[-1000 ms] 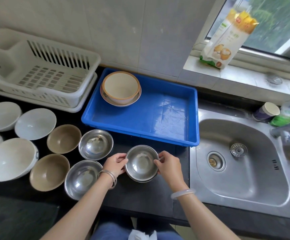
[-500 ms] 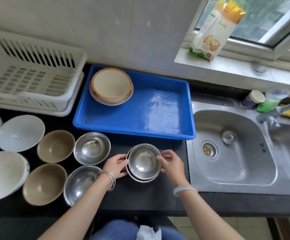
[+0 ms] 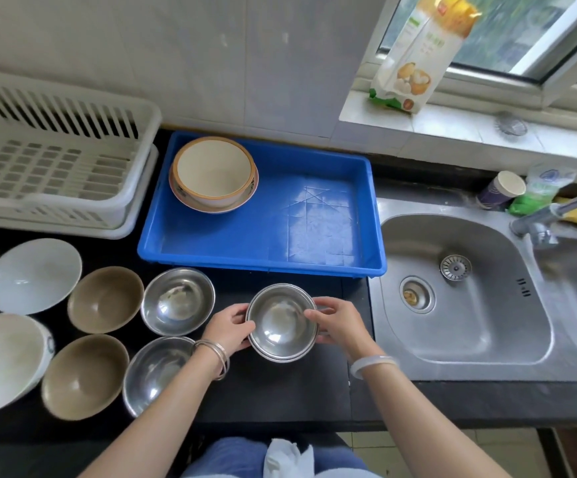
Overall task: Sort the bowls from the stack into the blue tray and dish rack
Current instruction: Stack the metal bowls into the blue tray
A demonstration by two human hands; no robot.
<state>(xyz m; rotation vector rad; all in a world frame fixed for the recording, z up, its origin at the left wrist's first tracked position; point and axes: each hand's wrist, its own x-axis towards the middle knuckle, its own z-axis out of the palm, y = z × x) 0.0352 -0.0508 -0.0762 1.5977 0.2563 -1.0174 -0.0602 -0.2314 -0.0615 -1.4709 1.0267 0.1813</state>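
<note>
A small stack of steel bowls (image 3: 281,322) sits on the black counter just in front of the blue tray (image 3: 314,232). My left hand (image 3: 230,327) grips the stack's left rim and my right hand (image 3: 335,322) pinches its right rim. Inside the tray's back left corner a cream bowl with an orange rim (image 3: 212,172) rests on a matching plate. The white dish rack (image 3: 55,160) stands left of the tray, with nothing seen in it.
Left of the stack lie two steel bowls (image 3: 176,300), two brown bowls (image 3: 105,298) and several white bowls (image 3: 33,274). A steel sink (image 3: 466,291) with a tap lies to the right. A carton (image 3: 418,53) stands on the windowsill.
Both hands stay on the steel stack, which stays in place on the counter. The view has shifted a little toward the right.
</note>
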